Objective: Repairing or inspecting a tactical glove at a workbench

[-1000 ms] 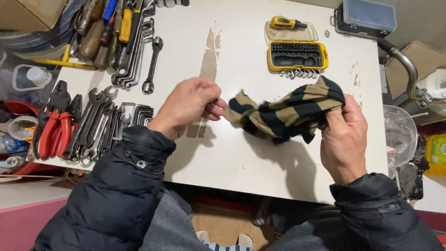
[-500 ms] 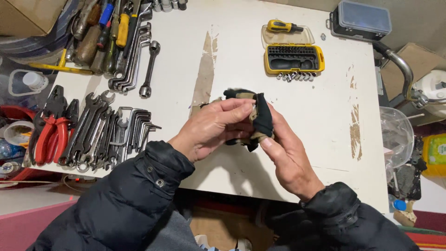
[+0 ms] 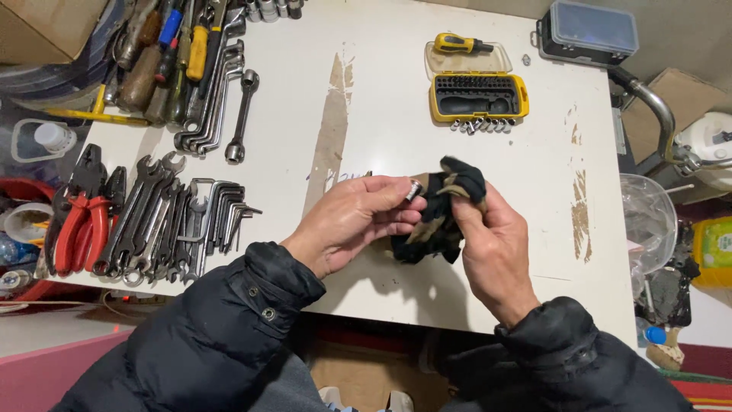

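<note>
Fingers point(image 3: 396, 200) of the left hand point(image 3: 347, 225) pinch a small shiny metal socket point(image 3: 415, 189) at its tip, thumb and forefinger closed on it. Right beside it, the right hand point(image 3: 492, 244) has its fingers curled tight around a bunched black and tan striped cloth point(image 3: 436, 217), which presses against the socket. Both are held just above the near middle of the white tabletop point(image 3: 381, 99), whose surface is worn through to brown in streaks and patches.

Beyond the hands lies an open yellow plastic bit case point(image 3: 478, 95) with black lining, a row of small metal sockets point(image 3: 477, 125) along its front edge, and a yellow and black stubby screwdriver point(image 3: 461, 44) resting on its clear lid. A dark case with a translucent blue lid point(image 3: 587, 30) sits at the far right corner.

On the left side lie a double-ended steel box spanner point(image 3: 240, 114), a fan of steel wrenches point(image 3: 152, 217), bent hex keys point(image 3: 225, 210), red-handled pliers point(image 3: 76, 229) and a heap of screwdrivers with coloured handles point(image 3: 164, 49). Nothing lies between the hands and the tools.
</note>
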